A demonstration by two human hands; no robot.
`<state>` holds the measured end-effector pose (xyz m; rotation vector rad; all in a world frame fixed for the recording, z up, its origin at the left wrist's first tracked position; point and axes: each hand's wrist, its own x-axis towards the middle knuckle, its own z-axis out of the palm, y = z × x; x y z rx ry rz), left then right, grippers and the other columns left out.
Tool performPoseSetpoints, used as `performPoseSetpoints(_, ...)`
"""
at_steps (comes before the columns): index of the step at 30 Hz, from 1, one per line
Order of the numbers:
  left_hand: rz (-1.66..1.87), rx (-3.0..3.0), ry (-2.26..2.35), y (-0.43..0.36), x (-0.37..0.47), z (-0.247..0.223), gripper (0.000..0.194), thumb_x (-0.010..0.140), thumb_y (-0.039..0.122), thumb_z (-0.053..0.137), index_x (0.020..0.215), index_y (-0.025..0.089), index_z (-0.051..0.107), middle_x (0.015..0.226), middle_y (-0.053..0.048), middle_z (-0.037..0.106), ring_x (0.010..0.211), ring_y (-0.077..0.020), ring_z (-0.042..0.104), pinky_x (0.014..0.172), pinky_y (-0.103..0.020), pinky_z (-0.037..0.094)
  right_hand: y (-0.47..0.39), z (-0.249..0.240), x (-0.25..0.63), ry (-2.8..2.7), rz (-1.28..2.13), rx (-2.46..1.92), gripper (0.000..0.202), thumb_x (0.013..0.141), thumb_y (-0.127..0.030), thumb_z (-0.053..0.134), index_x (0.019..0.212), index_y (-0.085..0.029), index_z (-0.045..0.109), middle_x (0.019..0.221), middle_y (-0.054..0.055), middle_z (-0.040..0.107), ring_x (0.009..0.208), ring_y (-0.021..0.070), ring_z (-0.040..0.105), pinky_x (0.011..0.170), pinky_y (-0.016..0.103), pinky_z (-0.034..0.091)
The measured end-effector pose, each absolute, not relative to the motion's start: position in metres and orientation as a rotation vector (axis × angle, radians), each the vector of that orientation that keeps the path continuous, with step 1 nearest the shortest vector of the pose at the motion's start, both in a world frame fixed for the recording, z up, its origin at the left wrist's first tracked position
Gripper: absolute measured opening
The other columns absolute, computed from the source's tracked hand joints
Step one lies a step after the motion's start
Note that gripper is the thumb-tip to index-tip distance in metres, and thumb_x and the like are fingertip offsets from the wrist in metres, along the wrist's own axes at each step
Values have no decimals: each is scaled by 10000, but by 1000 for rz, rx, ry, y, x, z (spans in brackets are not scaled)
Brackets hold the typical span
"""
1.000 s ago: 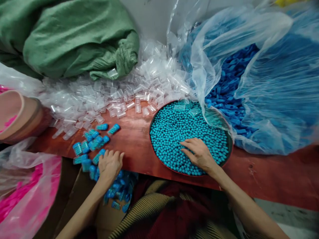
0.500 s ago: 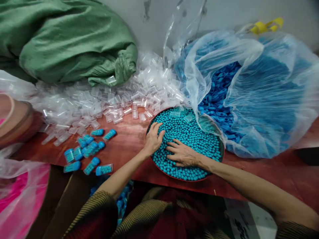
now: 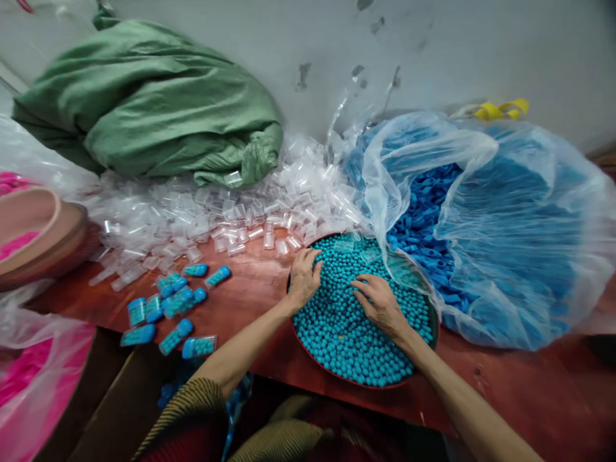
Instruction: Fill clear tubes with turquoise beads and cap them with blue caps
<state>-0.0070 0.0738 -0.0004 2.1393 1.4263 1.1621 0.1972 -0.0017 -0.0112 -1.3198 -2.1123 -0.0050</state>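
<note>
A round tray [image 3: 356, 384] with a red rim is full of small blue beads [image 3: 337, 343]. My left hand [image 3: 305, 279] rests at the tray's left edge, fingers loosely bent and apart over the beads, with nothing seen in it. Over the middle right of the beads is my right hand [image 3: 380, 303], its fingers slightly curled and spread, and no held item shows. Left of the tray lie several small clear containers [image 3: 198, 347] with blue caps and blue beads inside. Two clear pieces [image 3: 344, 245] lie on the beads at the far side.
Behind the tray spreads a heap of clear plastic containers [image 3: 192, 215], with a green sack [image 3: 183, 109] over it. A translucent bag [image 3: 520, 244] of blue plastic parts [image 3: 423, 208] slumps against the tray's right side. A pinkish bowl [image 3: 51, 221] stands far left on the red table [image 3: 260, 292].
The view has tilted upward, so everything sits lower. My right hand has shifted right and farther back across the beads, its fingers drawn in; my left has slid slightly back along the rim.
</note>
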Motion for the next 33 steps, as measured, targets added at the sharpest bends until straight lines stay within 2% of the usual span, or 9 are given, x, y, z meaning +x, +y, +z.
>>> performPoseSetpoints(4,1399,2005,1559,84,-33,2,239,882,232,455,1085,175,569,1078,-88,606,1045,-195,551,949,-362,452,-2,-20,207,-1950,0,-1366,225,905,-253,464,1018,-205,652,968,84,666,928,213,615,842,399,496)
performPoseSetpoints(8,1395,1799,1859,100,-65,-10,274,879,249,433,1112,166,550,1085,-101,612,1051,-208,551,942,-373,456,5,-26,212,-1926,-16,-1357,200,904,-252,473,974,-188,648,930,83,672,875,205,629,811,386,513)
performPoseSetpoints(12,1112,1887,2089,106,-97,-17,314,875,236,411,1148,163,549,1163,-121,589,1133,-234,514,991,-403,413,7,-27,213,-1976,52,-1313,181,905,-240,478,978,-175,631,902,76,674,842,190,638,809,358,519)
performPoseSetpoints(16,624,1900,2475,104,-139,-18,407,876,293,420,1251,162,509,1361,-164,467,1323,-341,326,1063,-560,259,5,-29,215,-2012,52,-1293,194,906,-260,475,973,-169,632,875,68,694,803,185,658,778,332,529)
performPoseSetpoints(18,408,1879,2587,100,-162,-23,443,879,320,412,1279,146,490,1388,-183,436,1351,-383,258,1052,-609,221,5,-33,217,-2026,24,-1289,213,907,-277,470,965,-165,641,873,70,707,792,185,669,766,324,534)
performPoseSetpoints(21,201,1890,2608,88,-190,-35,443,896,329,372,1284,145,482,1347,-180,472,1310,-375,317,1023,-584,275,6,-39,219,-2051,6,-1297,236,907,-297,462,966,-171,653,881,67,718,787,184,677,762,315,537)
performPoseSetpoints(26,97,1934,2603,52,-208,-46,394,915,337,333,1213,171,529,1251,-153,532,1196,-319,426,976,-502,339,5,-43,221,-2081,-3,-1306,272,910,-330,445,967,-173,660,877,67,719,780,187,678,761,317,537)
performPoseSetpoints(30,188,1985,2601,33,-212,-33,345,913,358,351,1055,182,612,1102,-130,599,1109,-296,469,959,-475,329,2,-44,223,-2072,8,-1307,284,907,-358,445,973,-175,653,876,65,718,765,187,682,740,312,545)
performPoseSetpoints(33,317,2013,2592,42,-224,-19,325,921,317,339,1030,191,619,1086,-117,607,1080,-270,483,926,-436,345,2,-47,226,-2056,19,-1324,301,894,-403,446,976,-198,650,878,52,721,747,194,688,735,326,557)
